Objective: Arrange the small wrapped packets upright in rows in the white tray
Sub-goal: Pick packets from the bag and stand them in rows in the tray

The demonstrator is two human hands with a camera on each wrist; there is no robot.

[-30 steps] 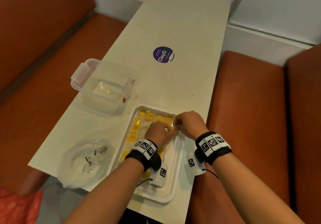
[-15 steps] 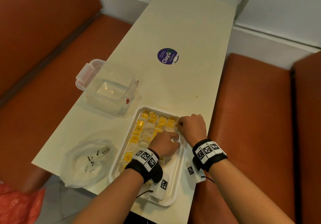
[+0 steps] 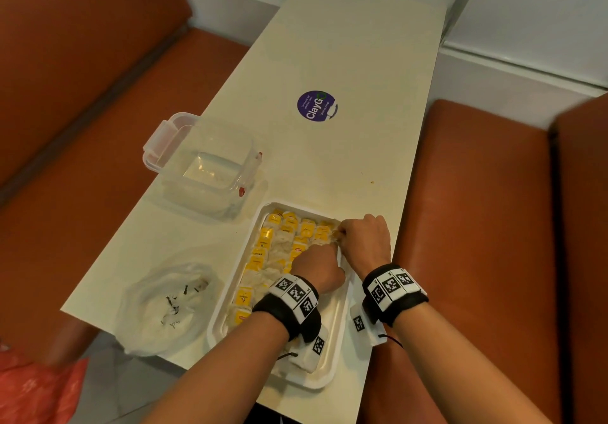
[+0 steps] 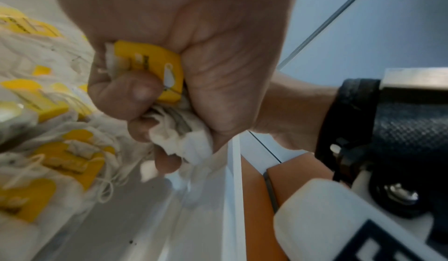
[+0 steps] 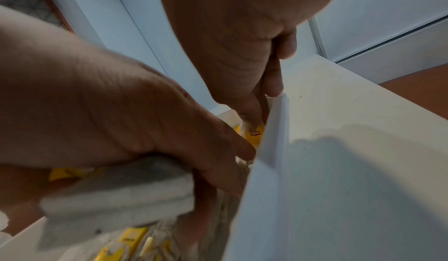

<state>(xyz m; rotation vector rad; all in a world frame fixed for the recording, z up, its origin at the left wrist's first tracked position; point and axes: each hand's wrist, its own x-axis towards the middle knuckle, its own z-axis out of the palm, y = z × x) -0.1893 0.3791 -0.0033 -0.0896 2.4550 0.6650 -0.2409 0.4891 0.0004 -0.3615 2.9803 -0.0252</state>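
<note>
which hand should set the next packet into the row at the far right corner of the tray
Probably the right hand: its fingertips already reach the far right corner of the white tray. The left hand sits nearer, gripping a bundle of packets, so it can feed them across.

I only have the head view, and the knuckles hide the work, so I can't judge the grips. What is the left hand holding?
Observer: In the left wrist view, the left hand grips a bunch of packets in its fist, with one yellow tag showing.
Operator: And the right hand?
Observer: The right wrist view shows the right hand pinching a yellow-tagged packet, fingertips pointing down.
Operator: Where in the tray is that?
Observer: Right against the white tray, on the inside of its right-hand wall.
</note>
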